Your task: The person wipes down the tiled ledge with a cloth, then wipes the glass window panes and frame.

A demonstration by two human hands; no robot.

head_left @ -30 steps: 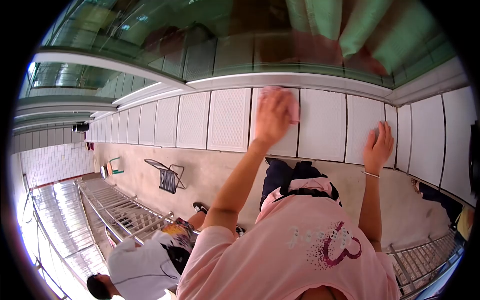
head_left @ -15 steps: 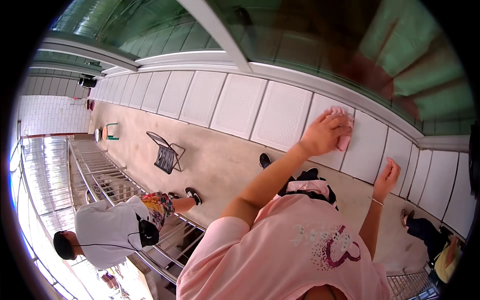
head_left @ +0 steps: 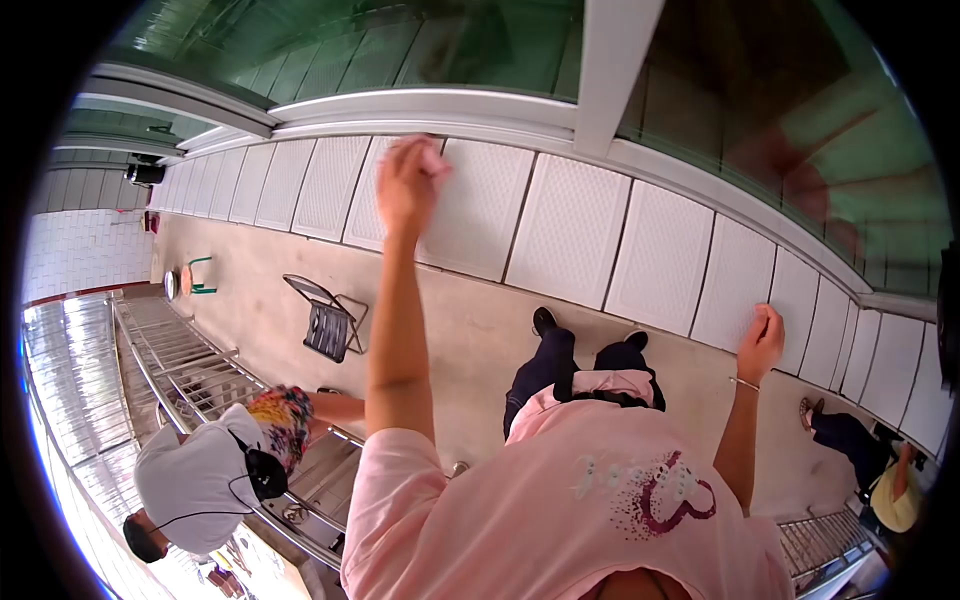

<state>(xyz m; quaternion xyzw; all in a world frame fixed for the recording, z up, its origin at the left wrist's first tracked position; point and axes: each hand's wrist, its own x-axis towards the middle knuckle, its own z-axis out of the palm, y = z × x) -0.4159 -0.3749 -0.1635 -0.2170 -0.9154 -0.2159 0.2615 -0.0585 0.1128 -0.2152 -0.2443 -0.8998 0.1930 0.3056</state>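
My left hand [head_left: 405, 190] is closed on a crumpled pink cloth [head_left: 436, 160] and presses it on the white tiled wall [head_left: 480, 205], close under the window frame [head_left: 425, 108]. Motion blurs the fingers and the cloth a little. The left arm reaches out almost straight. On the other side, my right hand [head_left: 762, 345] is held in front of the lower tiles with its fingers curled together. Nothing shows in it, and I cannot tell whether it touches the wall. A thin bracelet [head_left: 744, 383] circles the right wrist.
A black folding chair [head_left: 328, 320] and a green-legged stool [head_left: 197, 276] stand on the floor [head_left: 240, 260]. A person in a white shirt [head_left: 195, 480] is beside the metal railing [head_left: 320, 525]. Another person in yellow [head_left: 893, 500] is at the far right. Green-tinted glass [head_left: 760, 130] rises above the tiles.
My left hand has swept the pink cloth leftward along the tiles, and the arm has straightened. The view has shifted along the wall. My right hand's fingers are more curled.
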